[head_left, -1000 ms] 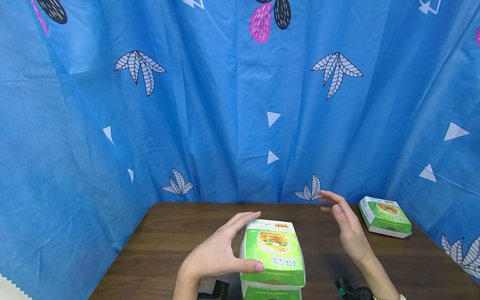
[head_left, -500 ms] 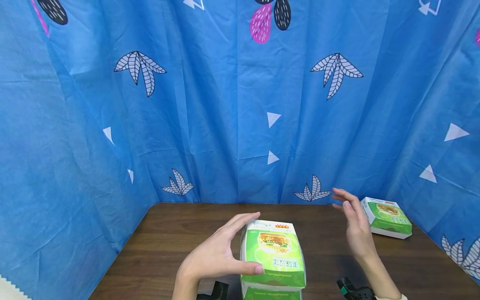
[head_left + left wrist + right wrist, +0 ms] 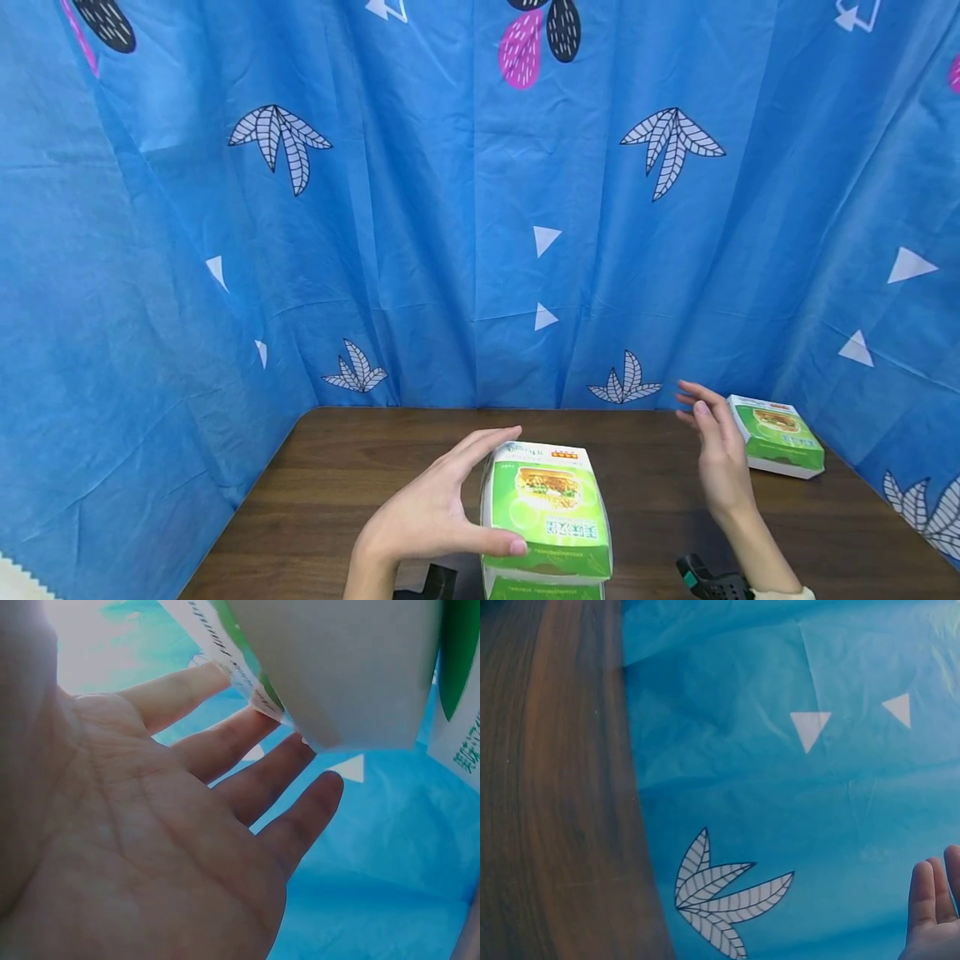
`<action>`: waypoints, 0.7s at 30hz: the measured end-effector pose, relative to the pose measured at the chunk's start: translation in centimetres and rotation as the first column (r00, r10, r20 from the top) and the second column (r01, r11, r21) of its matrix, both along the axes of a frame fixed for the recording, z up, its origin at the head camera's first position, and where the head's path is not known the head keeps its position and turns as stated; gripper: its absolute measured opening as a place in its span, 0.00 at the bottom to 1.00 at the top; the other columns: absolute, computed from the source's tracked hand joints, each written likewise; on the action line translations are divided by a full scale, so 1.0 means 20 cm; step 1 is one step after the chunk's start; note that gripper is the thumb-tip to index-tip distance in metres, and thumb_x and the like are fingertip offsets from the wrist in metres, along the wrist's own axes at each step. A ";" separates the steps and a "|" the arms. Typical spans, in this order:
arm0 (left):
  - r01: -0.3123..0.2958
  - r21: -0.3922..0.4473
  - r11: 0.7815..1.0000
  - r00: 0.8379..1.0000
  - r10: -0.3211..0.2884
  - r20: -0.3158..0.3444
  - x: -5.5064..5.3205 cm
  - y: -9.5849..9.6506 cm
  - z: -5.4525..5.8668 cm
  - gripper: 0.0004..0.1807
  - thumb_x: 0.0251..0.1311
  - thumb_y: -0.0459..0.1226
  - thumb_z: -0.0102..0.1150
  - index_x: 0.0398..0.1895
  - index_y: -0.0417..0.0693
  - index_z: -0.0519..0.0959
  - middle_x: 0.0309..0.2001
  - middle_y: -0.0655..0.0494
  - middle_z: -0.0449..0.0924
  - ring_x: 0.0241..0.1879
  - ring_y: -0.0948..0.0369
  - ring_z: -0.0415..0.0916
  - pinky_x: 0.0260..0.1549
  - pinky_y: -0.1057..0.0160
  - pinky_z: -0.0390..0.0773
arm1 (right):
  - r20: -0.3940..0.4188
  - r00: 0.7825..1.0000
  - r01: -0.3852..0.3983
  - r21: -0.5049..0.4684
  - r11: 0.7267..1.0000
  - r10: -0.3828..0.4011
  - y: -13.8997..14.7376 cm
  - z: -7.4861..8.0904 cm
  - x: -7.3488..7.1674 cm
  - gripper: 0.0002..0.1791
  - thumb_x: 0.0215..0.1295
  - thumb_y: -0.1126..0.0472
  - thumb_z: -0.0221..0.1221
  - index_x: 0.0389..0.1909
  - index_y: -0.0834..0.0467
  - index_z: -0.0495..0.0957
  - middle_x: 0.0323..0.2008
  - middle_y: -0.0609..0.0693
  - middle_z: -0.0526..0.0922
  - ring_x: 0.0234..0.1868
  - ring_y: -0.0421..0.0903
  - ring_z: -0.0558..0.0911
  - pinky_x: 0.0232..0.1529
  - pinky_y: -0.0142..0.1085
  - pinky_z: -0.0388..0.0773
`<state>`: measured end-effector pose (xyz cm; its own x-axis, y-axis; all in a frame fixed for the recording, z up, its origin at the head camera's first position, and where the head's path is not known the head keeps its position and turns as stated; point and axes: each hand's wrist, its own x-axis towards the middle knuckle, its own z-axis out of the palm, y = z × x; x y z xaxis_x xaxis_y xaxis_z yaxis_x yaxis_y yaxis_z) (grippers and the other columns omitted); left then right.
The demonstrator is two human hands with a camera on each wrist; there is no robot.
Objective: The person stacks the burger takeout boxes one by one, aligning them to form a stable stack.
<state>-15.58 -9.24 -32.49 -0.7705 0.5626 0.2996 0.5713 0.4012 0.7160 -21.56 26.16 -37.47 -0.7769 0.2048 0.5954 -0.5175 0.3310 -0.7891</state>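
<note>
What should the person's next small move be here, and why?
Probably move the right hand a little rightward to the green-and-white cardboard burger box at the back right: that hand holds nothing, and the head view shows the box just beside it. The left hand is at the matching upper box, stacked on a lower box.

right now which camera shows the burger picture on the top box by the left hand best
The head view: the burger picture on the top box shows whole, clear of the left hand. The left wrist view gives close-up box surfaces but no burger picture. The right wrist view shows none of it.
</note>
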 end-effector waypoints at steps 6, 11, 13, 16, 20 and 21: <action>0.014 0.013 1.000 1.000 -0.014 0.006 0.00 0.00 0.01 0.50 0.41 0.57 0.74 0.70 0.78 0.56 0.66 0.77 0.59 0.63 0.67 0.61 0.60 0.55 0.69 | 0.110 0.991 0.082 -0.021 0.996 -0.079 0.02 -0.04 -0.02 0.26 0.78 0.47 0.36 0.67 0.56 0.65 0.59 0.43 0.69 0.53 0.31 0.73 0.52 0.22 0.64; 0.016 0.016 1.000 1.000 -0.016 0.017 0.00 -0.01 0.01 0.51 0.41 0.57 0.74 0.70 0.78 0.56 0.67 0.76 0.59 0.63 0.66 0.61 0.58 0.55 0.70 | 0.114 0.985 0.132 -0.021 0.991 -0.129 0.05 -0.09 -0.04 0.25 0.78 0.49 0.37 0.67 0.56 0.65 0.57 0.38 0.69 0.53 0.29 0.72 0.52 0.20 0.65; 0.013 0.013 1.000 1.000 -0.013 0.014 0.00 -0.01 0.01 0.51 0.41 0.57 0.74 0.70 0.79 0.56 0.67 0.76 0.59 0.63 0.66 0.61 0.59 0.55 0.70 | 0.106 0.984 0.144 -0.020 0.989 -0.141 0.06 -0.11 -0.05 0.24 0.78 0.50 0.37 0.66 0.57 0.65 0.56 0.36 0.69 0.53 0.29 0.71 0.51 0.19 0.65; 0.011 0.011 1.000 1.000 -0.011 0.002 0.00 -0.01 0.00 0.50 0.42 0.57 0.73 0.70 0.78 0.56 0.67 0.76 0.60 0.62 0.66 0.62 0.58 0.56 0.70 | 0.109 0.982 0.156 -0.021 0.988 -0.153 0.08 -0.14 -0.07 0.24 0.78 0.51 0.37 0.66 0.58 0.64 0.56 0.36 0.69 0.53 0.28 0.71 0.51 0.17 0.65; 0.012 0.012 1.000 1.000 -0.012 0.010 -0.01 -0.01 -0.01 0.49 0.43 0.57 0.73 0.70 0.78 0.56 0.66 0.75 0.60 0.61 0.65 0.63 0.56 0.56 0.71 | 0.145 0.975 0.174 -0.020 0.985 -0.169 0.10 -0.18 -0.09 0.24 0.78 0.51 0.37 0.67 0.58 0.63 0.60 0.46 0.69 0.53 0.27 0.69 0.50 0.15 0.64; 0.011 0.011 1.000 1.000 -0.011 0.016 -0.01 -0.01 -0.01 0.49 0.43 0.57 0.73 0.70 0.79 0.56 0.67 0.75 0.60 0.62 0.65 0.62 0.56 0.56 0.71 | 0.156 0.971 0.183 -0.016 0.983 -0.179 0.10 -0.19 -0.09 0.24 0.78 0.51 0.37 0.67 0.58 0.63 0.61 0.49 0.69 0.53 0.26 0.69 0.50 0.15 0.64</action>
<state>-15.73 -9.37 -32.66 -0.7692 0.5679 0.2931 0.5640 0.3875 0.7292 -23.45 28.23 -41.34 -0.8069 0.3666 0.4631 -0.3229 0.3827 -0.8656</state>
